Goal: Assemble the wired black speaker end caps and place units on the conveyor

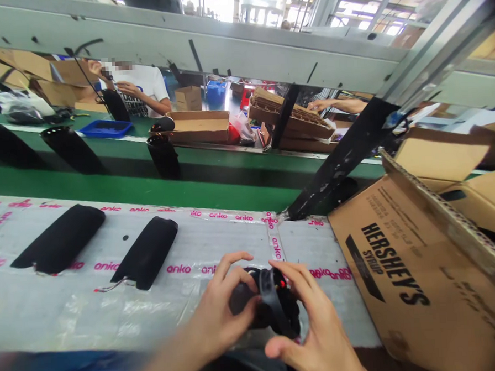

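At the front of the bench, between my hands, is a black rounded part (pixel 290 310) with a dark grey band across it and a small red spot near its top. Its kind I cannot make out. My left hand (pixel 223 306) has its thumb and fingers closed on the near left side of this part. My right hand (pixel 316 320) curves around the other side, fingertips touching the top edge and thumb held apart. Left of my hands, a black fabric-covered sleeve (pixel 147 254) lies on its side with thin wires at its lower end. A wider black sleeve (pixel 63 239) lies beyond it.
A Hershey's Syrup carton (pixel 385 278) stands close on the right. Behind the bench runs a green conveyor belt (pixel 214 184) with black perforated cylinders (pixel 163 156) on it. A dark slanted post (pixel 337 161) rises at the right. Across the belt, a person (pixel 143 94) handles a dark part near a blue tray (pixel 105 128).
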A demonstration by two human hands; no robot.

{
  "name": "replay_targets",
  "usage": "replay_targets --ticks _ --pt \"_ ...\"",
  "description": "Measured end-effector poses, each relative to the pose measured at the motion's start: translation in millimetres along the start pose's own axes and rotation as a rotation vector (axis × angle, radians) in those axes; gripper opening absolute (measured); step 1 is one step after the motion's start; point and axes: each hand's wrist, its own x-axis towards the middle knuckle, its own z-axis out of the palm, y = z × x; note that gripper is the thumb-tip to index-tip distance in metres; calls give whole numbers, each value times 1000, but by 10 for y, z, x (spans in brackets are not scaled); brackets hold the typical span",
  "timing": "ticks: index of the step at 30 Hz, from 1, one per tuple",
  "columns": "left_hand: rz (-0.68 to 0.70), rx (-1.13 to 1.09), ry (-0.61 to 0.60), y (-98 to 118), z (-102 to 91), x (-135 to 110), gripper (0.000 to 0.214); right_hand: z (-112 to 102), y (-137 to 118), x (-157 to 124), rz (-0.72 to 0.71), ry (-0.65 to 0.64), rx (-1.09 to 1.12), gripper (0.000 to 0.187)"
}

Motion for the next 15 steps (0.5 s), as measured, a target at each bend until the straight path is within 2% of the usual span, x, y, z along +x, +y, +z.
replay_targets --ticks 4,6,9,13,15 --pt "-58 -141 -22 -70 93 -26 29 -80 -77 -18 -4 -193 -111 104" --pt "-91 -239 15 -117 128 -56 32 -124 -65 -21 -11 -218 -112 104" --pt "-100 -399 -47 -203 37 -109 51 -123 -18 0 -11 -145 -107 88" --pt "-102 -529 -330 -260 -269 -112 80 12 38 14 43 -29 -172 77" --pt "-150 -539 -340 -259 -342 -75 77 80 59 -8 82 -18 -164 80"
